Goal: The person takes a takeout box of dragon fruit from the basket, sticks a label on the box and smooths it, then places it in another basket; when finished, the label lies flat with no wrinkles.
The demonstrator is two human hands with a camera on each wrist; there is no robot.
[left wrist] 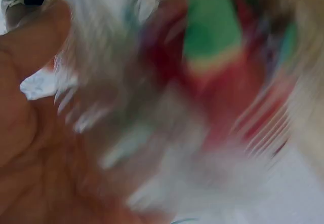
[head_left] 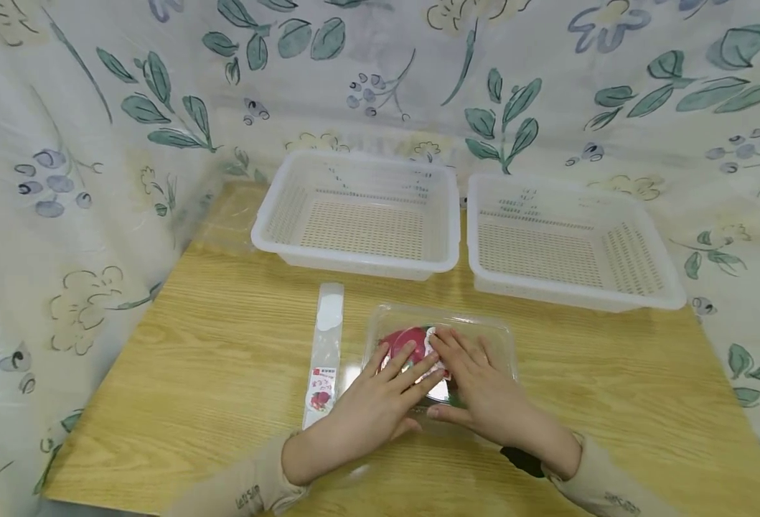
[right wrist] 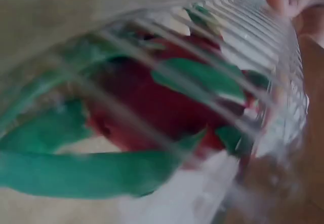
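Note:
A clear ribbed plastic box (head_left: 380, 316) sits near the middle of the table with red, green-scaled fruit inside that looks like dragon fruit (right wrist: 152, 107); the same fruit (left wrist: 223, 92) is blurred in the left wrist view. On the lid lies a white-edged label (head_left: 430, 339), partly covered by fingers. My left hand (head_left: 382, 395) rests on the lid from the left, fingers straight and spread over the label. From the right, my right hand (head_left: 489, 395) rests on it too, its extended fingertips at the label's edge. The two hands' fingertips nearly meet.
Left of the box lies a white strip (head_left: 328, 337) bearing a printed fruit sticker (head_left: 321, 391). Two white perforated baskets stand behind, the left basket (head_left: 354, 262) and the right basket (head_left: 567, 291). Clear plastic (head_left: 227, 215) lies at the back left corner. A flowered curtain surrounds the wooden table (head_left: 212, 373).

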